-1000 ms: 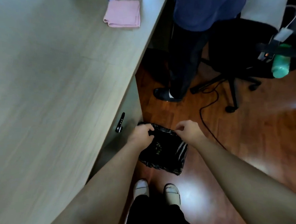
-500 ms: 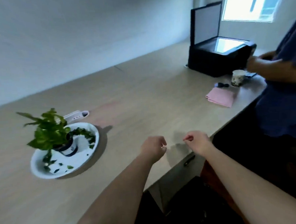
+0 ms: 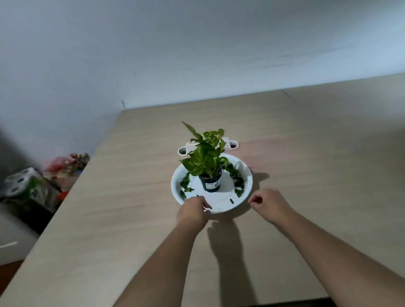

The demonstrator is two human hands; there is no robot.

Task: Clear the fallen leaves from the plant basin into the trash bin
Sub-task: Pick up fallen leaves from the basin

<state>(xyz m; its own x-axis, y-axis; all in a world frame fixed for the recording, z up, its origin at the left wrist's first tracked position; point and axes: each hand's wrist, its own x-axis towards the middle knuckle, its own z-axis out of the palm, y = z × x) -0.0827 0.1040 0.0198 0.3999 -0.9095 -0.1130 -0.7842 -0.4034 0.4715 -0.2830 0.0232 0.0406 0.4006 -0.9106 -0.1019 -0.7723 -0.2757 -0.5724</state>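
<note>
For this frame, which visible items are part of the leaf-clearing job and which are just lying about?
Job:
white basin
fallen leaves
potted plant
left hand at the basin's near rim
right hand beside the basin

Lying about:
white power strip
packaged goods beyond the table's left edge

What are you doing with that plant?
A person is clearing fallen leaves out of the white basin that holds a small potted plant on the table. The left hand is at the basin's near rim, fingers pinched as if picking up a bit. The right hand hovers just beside the basin, holding nothing. Plenty of leaves remain inside.
</note>
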